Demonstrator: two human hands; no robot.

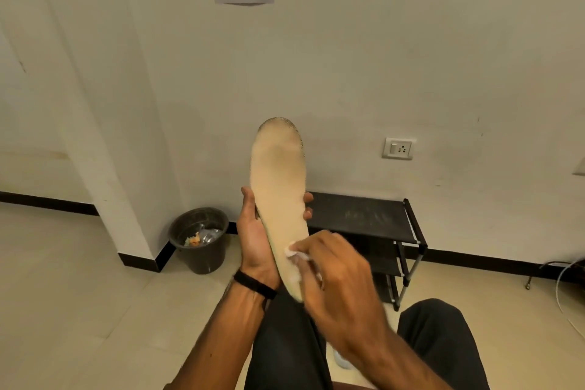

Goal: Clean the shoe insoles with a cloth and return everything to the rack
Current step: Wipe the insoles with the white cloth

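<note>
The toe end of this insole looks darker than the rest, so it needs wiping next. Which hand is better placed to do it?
The right hand. It already pinches the white cloth against the insole near the heel and need only slide up. The left hand is wrapped around the insole's middle, holding it upright.

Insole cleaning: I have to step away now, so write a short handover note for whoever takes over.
Left hand: holds the insole upright, toe end up.
Right hand: presses a small white cloth on the insole's lower part.
Rack: against the wall behind; its top shelf shows no shoes.
Done: wiping under way; a grey smudge remains near the toe.
Left: finish wiping, clean any other insoles, return everything to the rack.
</note>
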